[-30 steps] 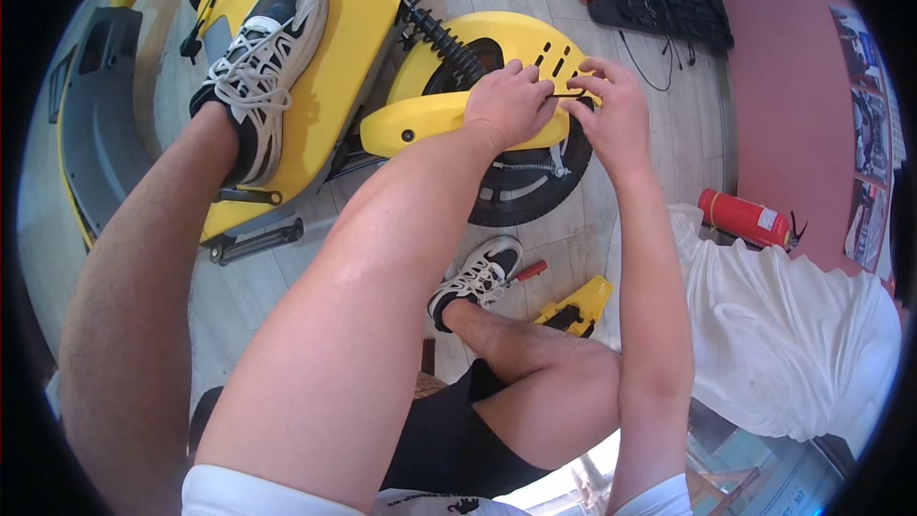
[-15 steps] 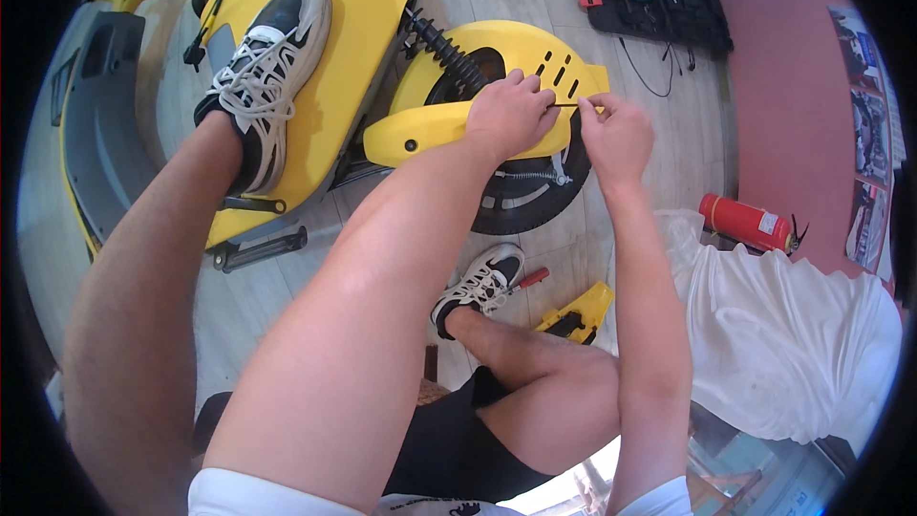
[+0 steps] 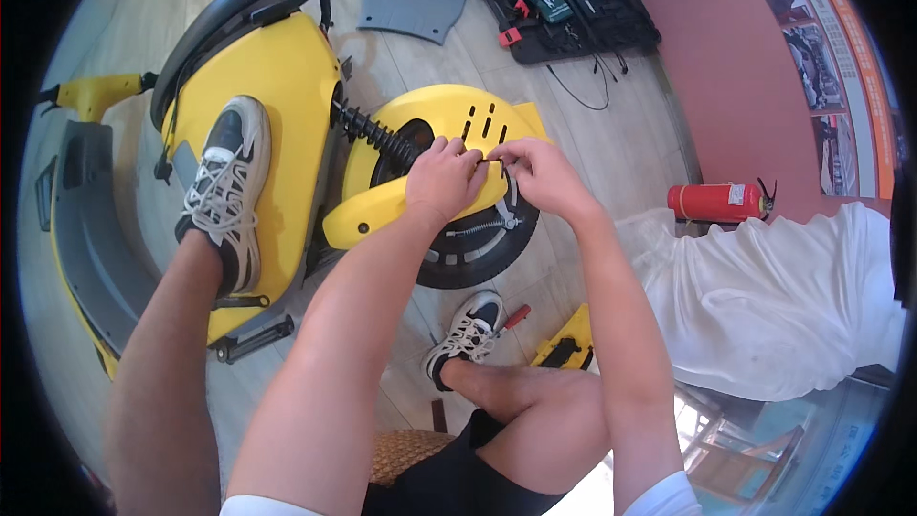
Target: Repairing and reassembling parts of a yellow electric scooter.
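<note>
A yellow electric scooter (image 3: pixel 272 105) lies on its side. My left hand (image 3: pixel 444 182) rests on the long yellow cover (image 3: pixel 368 225) beside the rear wheel, fingers bent, thumb and fingertips closed round the front end of a thin dark hex key (image 3: pixel 491 161). Its bent end is pinched by my right hand (image 3: pixel 543 175), just right of the left. The key's tip is hidden behind my left fingers. Under both hands are the slotted yellow mudguard (image 3: pixel 458 107) and the black rear tyre (image 3: pixel 468 272). My left shoe (image 3: pixel 229 182) presses on the yellow body panel.
A black tool case (image 3: pixel 611 19) lies open beyond the wheel, near a grey panel (image 3: pixel 411 8). At right are a red fire extinguisher (image 3: pixel 712 202) and a white cloth (image 3: pixel 764 301). A red-handled tool (image 3: pixel 516 316) and a yellow part (image 3: pixel 570 339) lie by my right shoe (image 3: pixel 468 334).
The view has shifted, showing more floor beyond the scooter. My right hand has drawn closer to my left and turned, and the key's bent end now shows.
</note>
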`<action>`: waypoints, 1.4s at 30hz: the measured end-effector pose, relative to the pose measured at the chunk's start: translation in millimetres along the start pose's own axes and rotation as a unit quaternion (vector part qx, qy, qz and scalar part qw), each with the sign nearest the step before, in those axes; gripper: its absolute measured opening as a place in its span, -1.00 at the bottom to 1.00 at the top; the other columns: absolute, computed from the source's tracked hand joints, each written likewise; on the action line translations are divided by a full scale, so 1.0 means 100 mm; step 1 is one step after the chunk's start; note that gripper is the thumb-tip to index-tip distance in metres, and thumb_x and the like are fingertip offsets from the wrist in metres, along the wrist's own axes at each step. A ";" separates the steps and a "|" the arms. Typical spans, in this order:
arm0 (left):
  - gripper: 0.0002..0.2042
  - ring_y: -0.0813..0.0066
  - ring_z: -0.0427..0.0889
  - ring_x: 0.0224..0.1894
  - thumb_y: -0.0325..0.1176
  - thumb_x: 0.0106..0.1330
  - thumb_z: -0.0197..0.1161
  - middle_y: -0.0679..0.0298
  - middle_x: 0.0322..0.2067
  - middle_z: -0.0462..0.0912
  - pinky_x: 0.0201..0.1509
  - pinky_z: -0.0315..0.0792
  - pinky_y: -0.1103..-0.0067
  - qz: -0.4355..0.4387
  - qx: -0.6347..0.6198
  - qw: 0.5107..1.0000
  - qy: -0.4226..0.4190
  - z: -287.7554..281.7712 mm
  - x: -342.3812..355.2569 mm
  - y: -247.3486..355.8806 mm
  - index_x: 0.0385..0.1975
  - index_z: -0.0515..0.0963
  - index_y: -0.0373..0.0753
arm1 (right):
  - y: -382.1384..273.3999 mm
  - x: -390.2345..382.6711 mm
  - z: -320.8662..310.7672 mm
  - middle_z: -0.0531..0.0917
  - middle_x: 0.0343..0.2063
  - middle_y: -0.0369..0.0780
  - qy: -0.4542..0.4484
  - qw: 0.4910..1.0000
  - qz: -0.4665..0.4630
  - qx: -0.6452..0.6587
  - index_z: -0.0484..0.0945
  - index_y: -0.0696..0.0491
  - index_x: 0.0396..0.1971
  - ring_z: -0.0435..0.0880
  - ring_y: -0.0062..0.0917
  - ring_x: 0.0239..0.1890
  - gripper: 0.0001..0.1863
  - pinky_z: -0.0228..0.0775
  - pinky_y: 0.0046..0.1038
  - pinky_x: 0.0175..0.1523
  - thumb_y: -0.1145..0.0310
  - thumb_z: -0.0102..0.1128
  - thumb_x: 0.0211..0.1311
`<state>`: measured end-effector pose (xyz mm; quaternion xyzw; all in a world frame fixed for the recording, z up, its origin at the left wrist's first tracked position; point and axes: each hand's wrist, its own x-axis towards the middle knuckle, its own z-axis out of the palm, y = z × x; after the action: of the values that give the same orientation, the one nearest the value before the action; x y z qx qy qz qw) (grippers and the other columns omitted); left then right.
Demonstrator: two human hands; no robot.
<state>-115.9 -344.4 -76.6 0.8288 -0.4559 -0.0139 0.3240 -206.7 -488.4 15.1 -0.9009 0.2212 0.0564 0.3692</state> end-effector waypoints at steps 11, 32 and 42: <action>-0.83 0.31 0.58 -0.27 -0.16 0.22 0.28 0.31 -0.43 0.58 -0.21 0.52 0.45 0.012 0.019 1.000 0.020 0.02 0.08 0.01 -0.40 0.67 -0.09 | 0.01 0.08 0.10 0.64 -0.64 -0.11 0.168 0.983 -0.035 -0.070 0.74 0.13 -0.53 0.64 -0.22 -0.54 -0.69 0.48 -0.29 -0.32 0.15 0.39 0.09; -0.77 0.33 0.57 -0.13 -0.09 0.24 0.24 0.31 -0.33 0.60 -0.09 0.53 0.44 -0.011 0.023 0.999 -0.027 0.02 0.08 -0.01 -0.32 0.67 -0.07 | -0.21 0.14 0.31 0.67 -0.48 -0.16 0.199 0.831 0.287 0.434 0.59 0.31 -0.32 0.69 -0.54 -0.49 -0.86 0.56 -0.56 -0.33 0.55 0.16 0.17; -0.80 0.33 0.59 -0.17 -0.13 0.22 0.28 0.33 -0.35 0.61 -0.12 0.53 0.44 -0.014 0.041 0.999 -0.021 0.03 0.06 0.00 -0.28 0.68 -0.05 | -0.19 0.01 0.32 0.67 -0.31 -0.10 0.321 0.942 0.017 -0.098 0.61 0.17 -0.11 0.69 -0.36 -0.18 -0.66 0.53 -0.40 -0.07 0.32 0.36 0.16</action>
<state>-113.5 -350.8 -77.0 0.8469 -0.4517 -0.0173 0.2800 -195.6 -454.4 3.9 -0.8989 0.3364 -0.2087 0.1878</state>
